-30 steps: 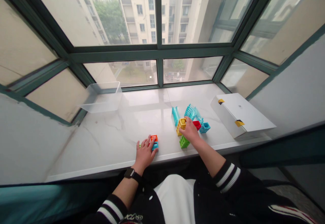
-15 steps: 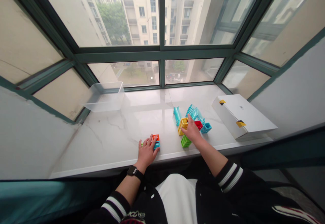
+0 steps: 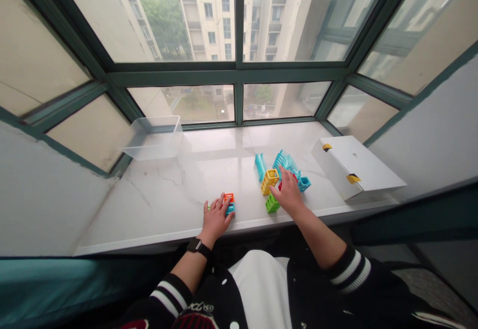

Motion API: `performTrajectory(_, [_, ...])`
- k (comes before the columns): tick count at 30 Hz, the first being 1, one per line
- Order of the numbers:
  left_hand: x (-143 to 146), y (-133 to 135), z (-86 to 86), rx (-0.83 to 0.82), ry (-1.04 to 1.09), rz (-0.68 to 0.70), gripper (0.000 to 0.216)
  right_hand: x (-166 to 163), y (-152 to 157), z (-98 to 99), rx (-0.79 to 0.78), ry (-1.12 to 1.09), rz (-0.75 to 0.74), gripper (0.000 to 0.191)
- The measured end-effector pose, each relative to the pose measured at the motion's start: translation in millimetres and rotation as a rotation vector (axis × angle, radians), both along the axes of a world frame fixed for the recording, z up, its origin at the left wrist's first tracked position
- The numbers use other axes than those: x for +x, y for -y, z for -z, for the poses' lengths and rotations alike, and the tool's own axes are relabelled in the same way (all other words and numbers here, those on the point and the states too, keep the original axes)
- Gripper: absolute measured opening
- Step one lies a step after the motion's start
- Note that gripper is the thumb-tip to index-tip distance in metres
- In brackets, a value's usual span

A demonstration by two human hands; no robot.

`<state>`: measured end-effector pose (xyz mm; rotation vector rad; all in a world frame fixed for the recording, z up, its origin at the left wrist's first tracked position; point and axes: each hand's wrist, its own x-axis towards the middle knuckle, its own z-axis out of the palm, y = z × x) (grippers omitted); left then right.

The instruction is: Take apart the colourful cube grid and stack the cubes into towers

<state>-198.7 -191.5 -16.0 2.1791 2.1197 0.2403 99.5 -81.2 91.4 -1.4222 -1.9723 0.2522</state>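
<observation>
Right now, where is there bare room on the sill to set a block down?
Bare marble sill lies between the clear plastic bin and the left hand. A narrower patch separates the left hand and yellow block. Crowded around the right hand, among the green block and teal pieces.

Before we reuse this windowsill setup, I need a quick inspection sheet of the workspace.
Surface: veined white marble-look sill.
Job's things: orange block, blue block, red block, yellow block, green block.
Clutter: clear plastic tub, white box with yellow-and-black tape, teal curved pieces.
Hands: left hand on the orange block and blue block, wearing a smartwatch; right hand partly covering the red block.
Cables: nothing seen.
Surroundings: dark green window frame, apartment buildings outside.
</observation>
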Motion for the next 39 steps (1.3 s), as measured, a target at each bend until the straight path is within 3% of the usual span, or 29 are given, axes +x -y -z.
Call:
performTrajectory(4, [0.1,-0.5,1.5,-0.008,0.008,-0.008,0.063,-9.7,24.8,-16.9,0.074,-0.159,-0.159,0.050])
performTrajectory(7, [0.0,-0.5,2.4,0.002,0.016,-0.009,0.064,-31.3,43.0,-12.3,-0.113,-0.213,-0.431,0.039])
performTrajectory(10, [-1.7,-0.2,1.0,-0.005,0.029,0.003,0.074,-59.8,54.0,12.4,-0.329,-0.047,-0.613,0.041])
performTrajectory(15, [-6.7,0.4,-5.8,-0.056,0.077,0.028,0.086,-98.3,58.6,62.6,-0.496,0.212,-0.665,0.051])
performTrajectory(19, [-7.0,1.2,-9.8,-0.083,0.062,0.044,0.085,-109.3,58.9,79.6,-0.524,0.272,-0.675,0.045])
performTrajectory(29, [-3.3,0.7,-9.7,-0.112,0.015,0.043,0.085,-89.8,51.1,73.4,-0.510,0.300,-0.538,0.033])
performTrajectory(39, [-1.2,1.0,-12.7,-0.093,-0.011,0.030,0.080,-66.3,56.9,67.3,-0.518,0.170,-0.483,0.024])
